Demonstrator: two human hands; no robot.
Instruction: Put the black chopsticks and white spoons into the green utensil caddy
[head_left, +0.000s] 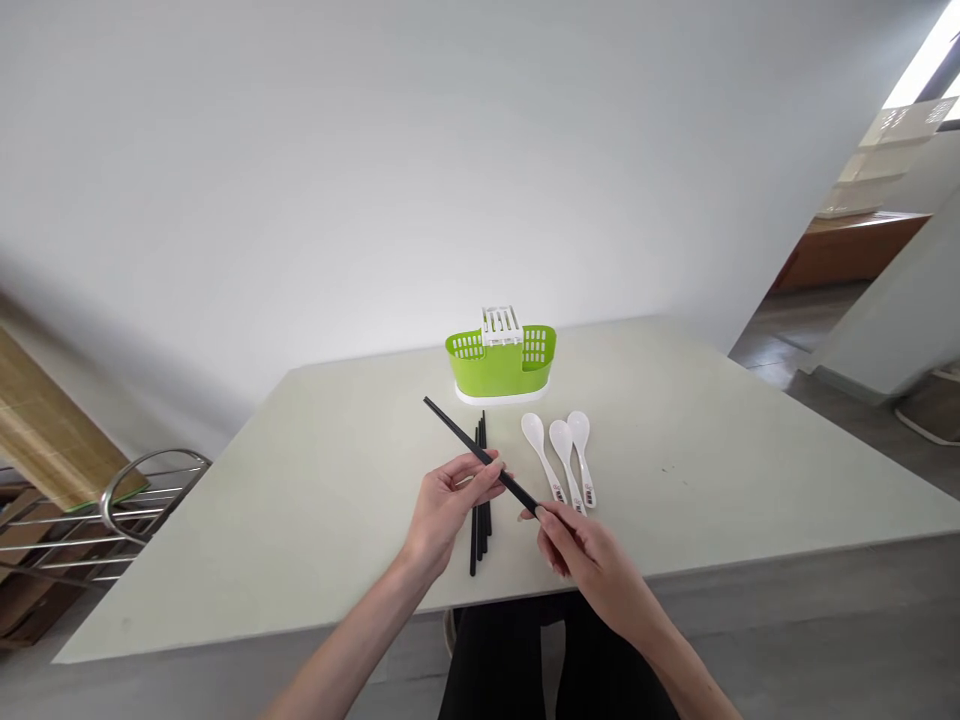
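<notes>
Holding one black chopstick aloft between both hands, the person looks to be at the picking-up and sorting step; the left hand pinches the stick near its middle with thumb and fingertips closed lightly on it, and the right hand is closed round its near end; the far tip slants up and away to the left, clear of the table; beneath it the remaining chopsticks lie in a tight bundle near the middle of the near edge, pointing toward the far edge; three white spoons lie side by side just to the right of that bundle, handles toward the near edge; a green cutlery holder with a white slotted insert stands upright near the middle of the far edge; as a judgement, the next move calls for one hand to let go while the other turns the stick upright and carries it toward the holder, aiming the tip at a slot without knocking the light holder over.
</notes>
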